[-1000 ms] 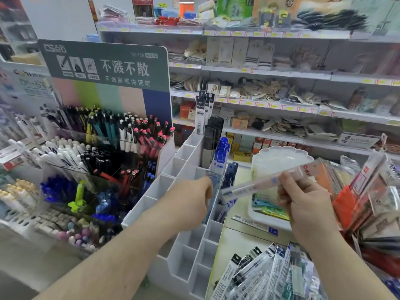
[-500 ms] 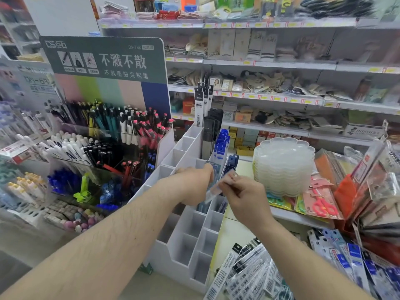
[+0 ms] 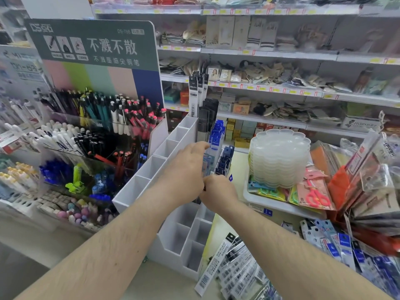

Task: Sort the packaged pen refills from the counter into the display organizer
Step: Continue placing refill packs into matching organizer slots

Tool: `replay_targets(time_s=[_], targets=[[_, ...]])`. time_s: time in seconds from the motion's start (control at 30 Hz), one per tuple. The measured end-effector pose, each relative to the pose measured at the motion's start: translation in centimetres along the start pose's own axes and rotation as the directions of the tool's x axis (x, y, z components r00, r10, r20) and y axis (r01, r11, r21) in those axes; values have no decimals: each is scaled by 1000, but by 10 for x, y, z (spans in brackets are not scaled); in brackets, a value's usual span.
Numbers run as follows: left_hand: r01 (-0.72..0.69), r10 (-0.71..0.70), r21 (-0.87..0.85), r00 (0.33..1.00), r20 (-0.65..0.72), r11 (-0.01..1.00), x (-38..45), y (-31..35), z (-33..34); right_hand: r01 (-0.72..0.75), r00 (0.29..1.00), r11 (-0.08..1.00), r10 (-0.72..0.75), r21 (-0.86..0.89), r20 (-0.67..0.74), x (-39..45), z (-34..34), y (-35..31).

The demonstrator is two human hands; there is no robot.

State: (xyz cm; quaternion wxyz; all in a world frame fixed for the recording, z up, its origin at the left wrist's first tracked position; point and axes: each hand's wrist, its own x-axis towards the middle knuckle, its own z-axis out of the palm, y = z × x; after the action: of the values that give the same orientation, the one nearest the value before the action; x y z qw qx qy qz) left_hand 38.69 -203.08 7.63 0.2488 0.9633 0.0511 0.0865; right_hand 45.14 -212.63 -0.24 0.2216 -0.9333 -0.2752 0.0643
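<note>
A white stepped display organizer with several open compartments stands at the centre. Black and blue refill packs stand in its right-hand column. My left hand reaches over the middle of the organizer, its fingers against the packs standing there. My right hand is just below it, fingers curled down into a compartment on a refill pack that is mostly hidden; a small blue tip shows beside it. Loose packaged refills lie in a heap on the counter at the bottom.
A pen display stand full of pens is on the left. A stack of clear plastic trays and pink scissors packs sit on the right. More blue refill packs lie at the lower right. Shop shelves run behind.
My right hand carried a clear refill pack from the right over to the organizer and lowered it into a compartment beside my left hand. My left hand stayed at the packs.
</note>
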Motion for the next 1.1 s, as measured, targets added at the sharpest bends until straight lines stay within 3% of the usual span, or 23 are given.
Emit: replay_targets(time_s=[0.1,0.2,0.27,0.37,0.47,0.53,0.6,0.7,0.9,1.1], targets=[[-103,103,12,974,-202,995,-6,9,9,30,998,999,-28,-40,52,-6,-7,1],[-227,236,65,909,-344,972,-15,21,24,-23,1000,984,20,176,15,-24,-9,27],[-293,304,83,889,-341,952,-20,28,39,-99,993,956,113,277,-33,-42,-2,58],[-323,323,41,913,-251,946,-27,37,74,-251,967,950,252,186,16,-59,13,110],[-157,157,-12,986,62,988,-36,39,110,-310,930,951,308,-26,198,-62,27,148],[20,-36,59,959,280,998,-41,31,135,-287,913,950,310,-122,266,-57,36,163],[131,-171,125,898,406,983,-47,21,158,-241,903,944,303,-226,304,-48,42,169],[199,-267,192,845,464,961,-55,6,187,-180,897,932,286,-313,336,-29,45,172],[315,-380,212,749,543,925,-67,7,217,-123,911,946,227,-298,344,-21,56,177],[265,-399,315,758,516,911,-75,11,232,30,935,938,96,-345,342,-38,45,180]])
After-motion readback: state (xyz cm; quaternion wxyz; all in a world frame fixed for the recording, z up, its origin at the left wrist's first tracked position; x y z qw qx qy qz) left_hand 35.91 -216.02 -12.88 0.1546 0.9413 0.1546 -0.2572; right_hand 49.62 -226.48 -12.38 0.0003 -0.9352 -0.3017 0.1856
